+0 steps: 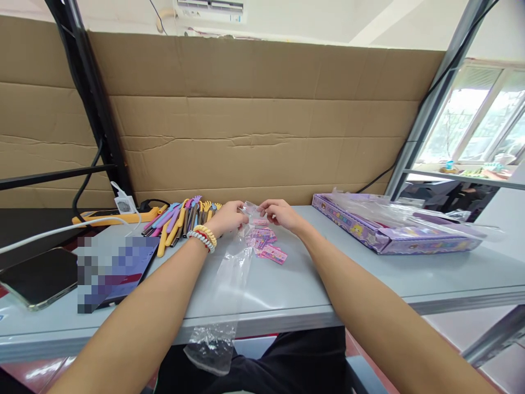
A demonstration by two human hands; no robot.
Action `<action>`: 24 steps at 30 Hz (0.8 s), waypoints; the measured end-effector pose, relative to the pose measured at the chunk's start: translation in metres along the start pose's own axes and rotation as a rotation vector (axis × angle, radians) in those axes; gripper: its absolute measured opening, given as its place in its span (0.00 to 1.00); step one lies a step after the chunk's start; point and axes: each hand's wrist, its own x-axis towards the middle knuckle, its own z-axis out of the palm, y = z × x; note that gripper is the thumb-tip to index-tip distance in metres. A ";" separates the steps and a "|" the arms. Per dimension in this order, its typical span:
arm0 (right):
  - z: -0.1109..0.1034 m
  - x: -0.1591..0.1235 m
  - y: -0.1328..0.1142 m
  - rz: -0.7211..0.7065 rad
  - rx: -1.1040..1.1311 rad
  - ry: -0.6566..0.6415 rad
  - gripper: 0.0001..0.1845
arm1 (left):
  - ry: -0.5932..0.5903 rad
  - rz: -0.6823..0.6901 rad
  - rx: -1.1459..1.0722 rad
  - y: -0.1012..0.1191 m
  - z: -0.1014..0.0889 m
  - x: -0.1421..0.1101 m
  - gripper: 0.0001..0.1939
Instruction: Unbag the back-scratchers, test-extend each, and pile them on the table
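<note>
A long clear plastic bag [232, 273] hangs from my left hand [230, 218], whose fingers are closed on its top end. The bag drapes over the table's front edge towards my lap. My right hand [282, 213] is at the other side of the bag's top, its thumb and fingers curled together on the film. Between and below my hands lies a loose pile of small pink printed cards [274, 254]; the bag and fingers partly cover them.
Several pens [176, 221] with coloured tops are bunched at left, beside an orange tool [102, 217] and a white charger [125, 204]. A phone [41, 276] and a dark flat item [135, 268] lie nearer. A purple box [385, 243] with plastic film stands right. Cardboard [266, 120] walls the back.
</note>
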 end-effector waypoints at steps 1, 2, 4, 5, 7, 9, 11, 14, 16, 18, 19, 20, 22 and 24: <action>0.000 0.000 -0.001 0.015 0.080 -0.029 0.10 | -0.016 -0.005 -0.001 0.000 0.000 0.000 0.08; 0.001 -0.001 -0.002 0.019 0.118 -0.057 0.11 | -0.030 -0.011 -0.005 0.000 0.001 -0.001 0.08; 0.003 -0.003 -0.003 0.008 0.102 -0.089 0.10 | -0.050 -0.024 -0.010 0.000 0.001 -0.001 0.10; 0.004 -0.003 -0.003 -0.001 0.076 -0.097 0.10 | -0.057 -0.034 -0.010 0.000 0.002 -0.002 0.12; 0.005 -0.003 -0.002 -0.014 0.036 -0.106 0.09 | -0.061 -0.046 0.000 0.000 0.003 -0.003 0.15; 0.006 -0.003 -0.001 -0.019 0.013 -0.108 0.08 | -0.064 -0.044 0.016 0.000 0.004 -0.003 0.11; 0.006 -0.003 -0.002 -0.008 -0.001 -0.087 0.09 | -0.016 -0.024 0.055 -0.001 0.004 0.000 0.08; 0.005 -0.006 -0.007 0.061 0.015 -0.070 0.13 | 0.287 -0.016 0.147 -0.004 -0.001 0.005 0.12; 0.002 -0.010 -0.013 0.136 0.058 -0.181 0.17 | 0.574 -0.045 0.193 -0.006 -0.008 0.009 0.12; -0.002 -0.015 -0.018 0.213 0.111 -0.378 0.18 | 0.800 -0.086 0.202 -0.009 -0.018 0.011 0.12; -0.004 -0.017 -0.021 0.238 0.130 -0.473 0.17 | 0.885 -0.102 0.199 -0.011 -0.024 0.011 0.12; -0.006 -0.019 -0.024 0.249 0.142 -0.545 0.16 | 0.962 -0.113 0.191 -0.012 -0.029 0.011 0.12; -0.009 -0.020 -0.026 0.243 0.144 -0.617 0.14 | 1.097 -0.120 0.178 -0.015 -0.039 0.011 0.12; -0.012 -0.020 -0.025 0.230 0.133 -0.633 0.13 | 1.178 -0.112 0.145 -0.015 -0.045 0.010 0.11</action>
